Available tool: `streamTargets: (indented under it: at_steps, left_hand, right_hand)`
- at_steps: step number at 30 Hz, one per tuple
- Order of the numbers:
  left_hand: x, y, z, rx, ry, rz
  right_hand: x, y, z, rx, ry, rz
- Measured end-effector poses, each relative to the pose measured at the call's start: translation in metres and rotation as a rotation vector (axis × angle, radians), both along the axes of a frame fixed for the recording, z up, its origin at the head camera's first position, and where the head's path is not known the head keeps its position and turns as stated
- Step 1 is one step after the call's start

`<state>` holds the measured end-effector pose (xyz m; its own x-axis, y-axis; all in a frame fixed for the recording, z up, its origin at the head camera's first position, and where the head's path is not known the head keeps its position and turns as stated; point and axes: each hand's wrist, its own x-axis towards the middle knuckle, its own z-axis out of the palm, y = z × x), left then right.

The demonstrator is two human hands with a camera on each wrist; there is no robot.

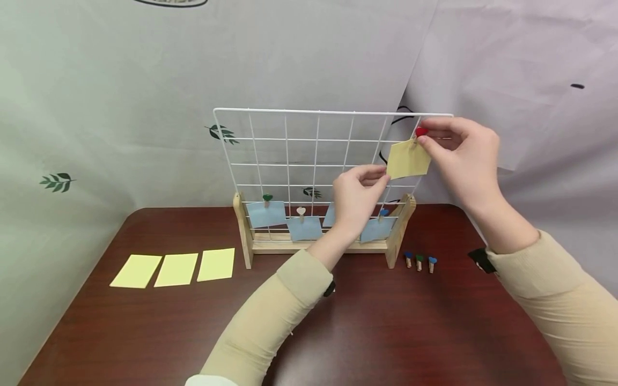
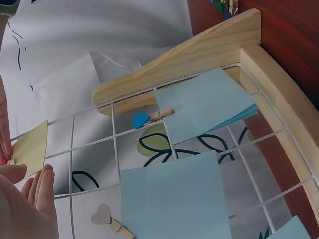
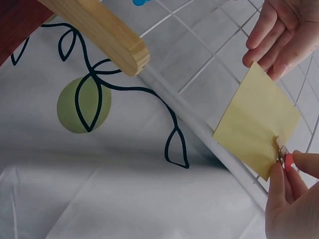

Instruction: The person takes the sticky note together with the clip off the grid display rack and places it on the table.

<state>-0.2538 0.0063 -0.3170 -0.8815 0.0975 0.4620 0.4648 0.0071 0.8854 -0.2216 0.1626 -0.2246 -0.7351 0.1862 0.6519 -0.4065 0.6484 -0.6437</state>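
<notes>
Notepaper (image 1: 406,162), a single yellow square, sits between the two hands in the head view, in front of the upper right part of a white wire grid (image 1: 333,112). The left hand (image 1: 358,197) has its thumb and fingers drawn together on the lower left corner. The right hand (image 1: 465,161), at the opposite upper corner, pinches a red heart-topped clothespin (image 1: 421,131). Blue notes (image 1: 267,214) hang low on the grid, above the wooden stand (image 1: 396,236). Three yellow notes (image 1: 176,269) lie side by side on the table (image 1: 386,321) to the left, and three small clothespins (image 1: 419,262) lie right of the stand.

In the left wrist view, the yellow square is at the left edge, just above the left hand's fingers, with the right hand partly cut off beyond it.

In the right wrist view, the square is tilted, one corner at the left hand's fingertips and the clothespin overlapping it near the right hand's pinch. Whether the clothespin also catches a wire, I can't fairly tell.
</notes>
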Motion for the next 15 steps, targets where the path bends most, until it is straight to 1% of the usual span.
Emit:
streamTargets:
  at_steps: [5,11,15]
  left_hand:
    - [-0.0004,0.0012,0.0032,-0.026,0.015,0.020]
    - [-0.0021,0.0022,0.0046,-0.069,0.030,0.048]
    - [-0.0034,0.0028,0.0054,-0.075,0.040,0.049]
  right_hand:
    - [0.0000,0.0001,0.0020,0.017,-0.016,-0.022]
    - [-0.0008,-0.0003,0.0055,0.072,-0.037,-0.059]
    - [-0.0014,-0.0008,0.0064,0.076,-0.042,-0.068]
